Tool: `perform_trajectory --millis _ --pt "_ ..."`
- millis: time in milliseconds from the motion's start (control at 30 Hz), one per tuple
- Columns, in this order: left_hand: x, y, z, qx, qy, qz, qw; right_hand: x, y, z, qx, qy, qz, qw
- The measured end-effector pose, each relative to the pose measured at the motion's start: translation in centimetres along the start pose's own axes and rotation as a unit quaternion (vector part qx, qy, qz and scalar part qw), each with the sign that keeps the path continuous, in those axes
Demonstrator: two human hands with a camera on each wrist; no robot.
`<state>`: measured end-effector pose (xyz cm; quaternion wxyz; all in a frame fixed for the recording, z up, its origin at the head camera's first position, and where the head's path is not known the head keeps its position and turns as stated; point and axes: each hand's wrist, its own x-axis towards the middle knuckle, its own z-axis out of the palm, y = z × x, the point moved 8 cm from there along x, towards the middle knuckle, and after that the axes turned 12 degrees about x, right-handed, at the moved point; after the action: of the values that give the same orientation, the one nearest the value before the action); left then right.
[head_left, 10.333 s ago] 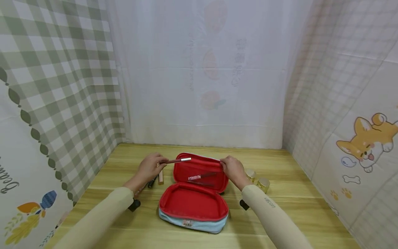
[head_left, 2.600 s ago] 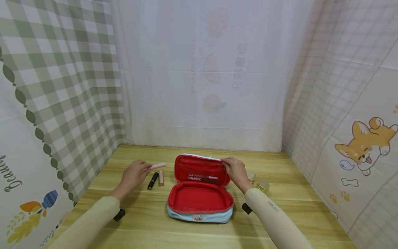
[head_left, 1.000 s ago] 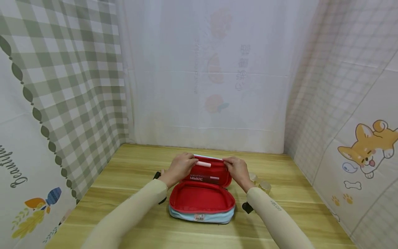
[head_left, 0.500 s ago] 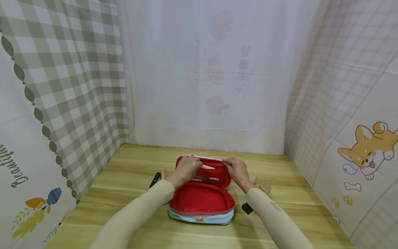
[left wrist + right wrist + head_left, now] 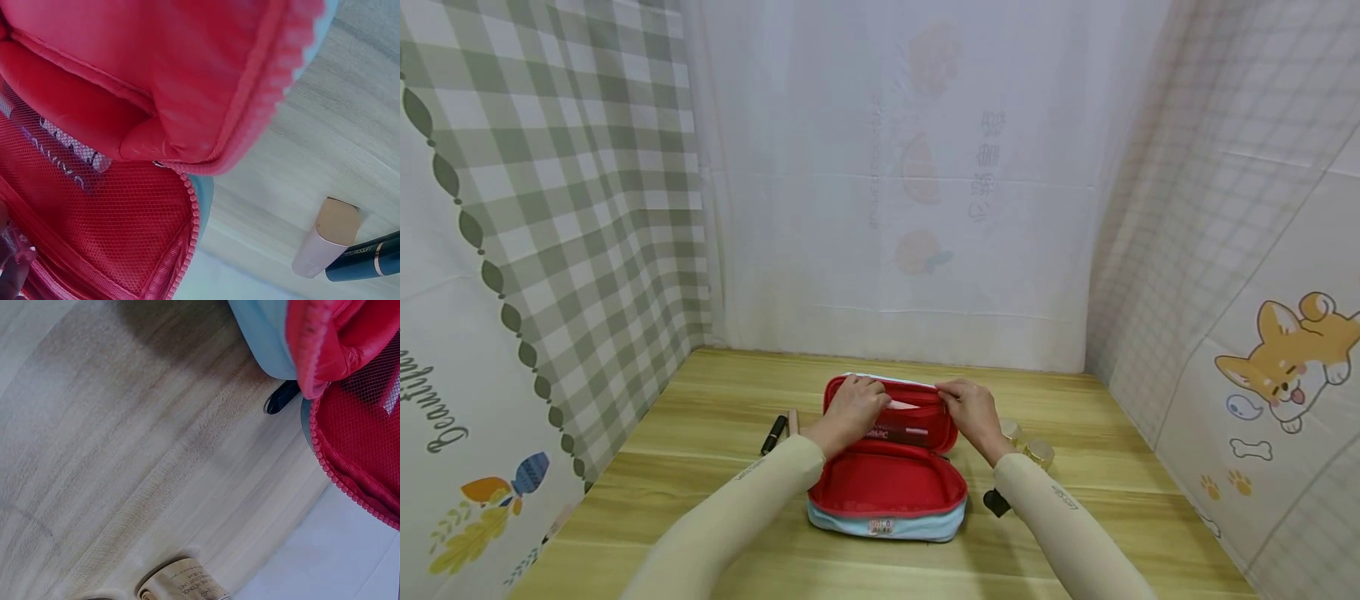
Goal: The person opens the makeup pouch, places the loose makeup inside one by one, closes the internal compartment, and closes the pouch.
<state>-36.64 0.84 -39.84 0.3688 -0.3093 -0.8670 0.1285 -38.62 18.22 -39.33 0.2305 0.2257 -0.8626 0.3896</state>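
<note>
A light-blue zip pouch (image 5: 917,527) with red lining lies open, its lid raised at the back. My left hand (image 5: 852,412) reaches across to the lid and pinches a slim pink tube (image 5: 902,405), whose far end lies at the top opening of the mesh pocket (image 5: 137,219). Behind the mesh are slender items, one with white lettering (image 5: 75,147). My right hand (image 5: 972,415) pinches the lid's upper right edge. In the left wrist view only fingertips (image 5: 9,278) show at the lower left; the right wrist view leaves my right hand out of frame.
Left of the pouch lie a black tube (image 5: 773,435) and a beige tube (image 5: 793,422). Two gold-coloured jars, one nearer (image 5: 1039,452) and one farther back (image 5: 1010,430), stand right of my right hand. A dark zip pull (image 5: 282,397) sticks out at the pouch's side.
Earlier my left hand held a dark red stick with a silvery end, later the pink tube at the left. It has carried that tube right to the lid pocket. My right hand keeps the lid edge.
</note>
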Motion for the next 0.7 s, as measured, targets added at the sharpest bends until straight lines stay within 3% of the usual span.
perform_trajectory --millis 367,700 --pt "-0.36 0.31 0.61 -0.032 -0.057 0.014 0.9978 0.04 0.04 0.01 0.004 0.001 0.003 1.0" --pt "-0.65 -0.13 0.61 -0.049 -0.046 0.003 0.9977 -0.07 0.24 -0.01 0.011 -0.001 0.016 1.0"
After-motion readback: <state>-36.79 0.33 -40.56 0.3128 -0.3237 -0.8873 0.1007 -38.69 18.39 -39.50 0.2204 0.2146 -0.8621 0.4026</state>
